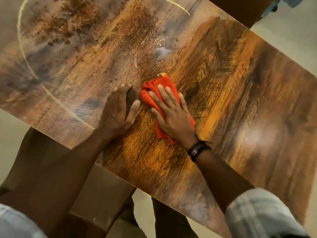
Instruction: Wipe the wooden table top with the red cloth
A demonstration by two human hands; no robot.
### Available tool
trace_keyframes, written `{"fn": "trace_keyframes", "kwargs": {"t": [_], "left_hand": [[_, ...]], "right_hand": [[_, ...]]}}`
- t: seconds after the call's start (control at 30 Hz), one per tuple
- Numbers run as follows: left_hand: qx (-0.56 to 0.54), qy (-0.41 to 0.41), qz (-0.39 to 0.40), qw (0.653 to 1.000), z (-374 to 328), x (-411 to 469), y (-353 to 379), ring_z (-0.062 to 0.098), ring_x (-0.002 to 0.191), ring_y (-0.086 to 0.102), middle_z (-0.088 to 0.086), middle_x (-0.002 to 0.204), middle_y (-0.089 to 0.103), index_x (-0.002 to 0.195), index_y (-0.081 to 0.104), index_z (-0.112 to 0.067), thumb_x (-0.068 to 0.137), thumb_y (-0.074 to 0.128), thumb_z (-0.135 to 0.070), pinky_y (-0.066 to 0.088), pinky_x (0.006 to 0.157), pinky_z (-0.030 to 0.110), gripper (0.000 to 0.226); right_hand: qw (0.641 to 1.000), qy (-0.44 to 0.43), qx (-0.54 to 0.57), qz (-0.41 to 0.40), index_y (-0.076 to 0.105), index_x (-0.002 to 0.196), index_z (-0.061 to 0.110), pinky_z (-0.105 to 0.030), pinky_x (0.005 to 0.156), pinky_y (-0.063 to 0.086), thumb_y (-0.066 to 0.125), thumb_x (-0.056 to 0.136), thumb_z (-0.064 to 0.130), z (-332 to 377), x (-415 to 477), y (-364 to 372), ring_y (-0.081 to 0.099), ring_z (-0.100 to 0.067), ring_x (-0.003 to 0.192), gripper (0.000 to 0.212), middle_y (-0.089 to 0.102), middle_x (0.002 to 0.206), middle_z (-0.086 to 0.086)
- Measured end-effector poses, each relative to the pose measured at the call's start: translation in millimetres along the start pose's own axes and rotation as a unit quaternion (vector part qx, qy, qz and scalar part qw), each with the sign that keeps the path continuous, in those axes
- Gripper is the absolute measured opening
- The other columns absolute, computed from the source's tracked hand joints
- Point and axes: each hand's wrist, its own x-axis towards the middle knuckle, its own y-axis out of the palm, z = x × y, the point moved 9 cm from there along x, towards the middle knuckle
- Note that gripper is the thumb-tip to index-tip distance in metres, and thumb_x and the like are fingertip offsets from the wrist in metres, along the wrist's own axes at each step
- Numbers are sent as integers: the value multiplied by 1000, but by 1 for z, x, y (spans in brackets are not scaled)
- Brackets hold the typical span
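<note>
- The wooden table top (223,100) runs slantwise across the view, with pale floor (291,36) showing beyond its far and near edges.
- Dark specks (68,28) are scattered over the far left part of the top, and a thin pale arc (22,47) curves round that patch; a few glinting bits lie near the middle.
- A bit of blue fabric (274,7) shows at the far right corner of the view, off the table.
- Below the near edge are dark trousers (171,220); light sleeves (257,213) cover both upper forearms.
- Nothing lies between the hands and the cloth, or on the wood just around them.
- The red cloth (163,81) lies bunched near the middle of the table top, flat on the wood.
- The right hand (173,117), with a dark wristband (199,150), lies palm down on the cloth, fingers straight and spread, pressing it onto the wood; cloth sticks out past the fingertips and at the wrist.
- The left hand (116,114) rests on bare wood just beside the cloth, holding nothing, thumb spread toward the cloth and fingers loosely bent.
</note>
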Motion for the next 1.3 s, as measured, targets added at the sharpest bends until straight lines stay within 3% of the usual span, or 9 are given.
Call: {"fn": "trace_keyframes", "kwargs": {"t": [0.13,0.27,0.37,0.47,0.6,0.77,1.0,1.13,1.3], "left_hand": [[81,-18,-21,996,-15,37,-2,32,112,50,17,122,55,132,46,-4,100,36,-54,38,102,49,61],[42,-7,19,999,-35,89,25,36,131,41,19,140,45,140,40,-5,99,31,-58,32,110,54,68],[63,24,40,997,-46,114,52,34,147,23,18,156,31,148,31,-5,99,29,-57,9,122,52,72],[115,42,31,992,-48,122,66,27,153,9,12,162,22,153,27,-8,99,31,-59,-17,120,37,75],[132,47,24,990,-47,122,69,23,153,8,8,164,21,153,29,-10,99,29,-59,-1,124,46,73],[150,27,37,988,-47,121,67,20,154,1,6,166,13,156,22,-12,102,27,-57,4,125,48,71],[152,27,32,987,-46,120,65,19,154,9,6,164,22,154,28,-12,102,30,-52,6,125,45,65],[141,18,46,989,-47,121,67,16,154,4,1,165,19,155,25,-18,103,28,-53,6,125,47,63],[150,13,61,987,-43,121,69,14,154,2,-2,166,16,156,23,-19,103,25,-54,5,125,47,64]], "right_hand": [[994,105,17,-3,18,157,38,-55,122,10,23,102,56,-99,-43,-14,3,-15,155,58,8,167,7],[980,193,42,-6,13,157,40,-56,123,6,21,100,57,-166,-18,-28,2,-17,154,60,4,168,7],[975,220,40,-17,12,158,37,-58,122,4,22,101,53,-187,22,-37,2,-22,155,61,3,168,3],[973,227,40,-21,9,159,36,-58,121,0,23,104,51,-206,68,-44,0,-23,155,58,0,168,2],[971,232,50,-21,9,159,36,-58,122,-4,22,106,51,-217,139,-54,-3,-23,155,57,-2,168,1],[978,203,41,-16,12,158,35,-59,121,-8,19,104,54,-187,206,-50,-5,-23,155,57,-2,168,0],[998,54,28,-26,22,156,38,-51,123,5,28,102,51,-101,131,-31,10,-15,154,56,13,167,6],[987,136,55,-69,29,154,37,-55,122,13,32,102,49,-180,74,-46,17,-17,153,54,21,165,5],[963,253,82,-50,17,158,33,-58,122,3,23,102,55,-290,109,-66,5,-24,155,61,8,168,0]]}}
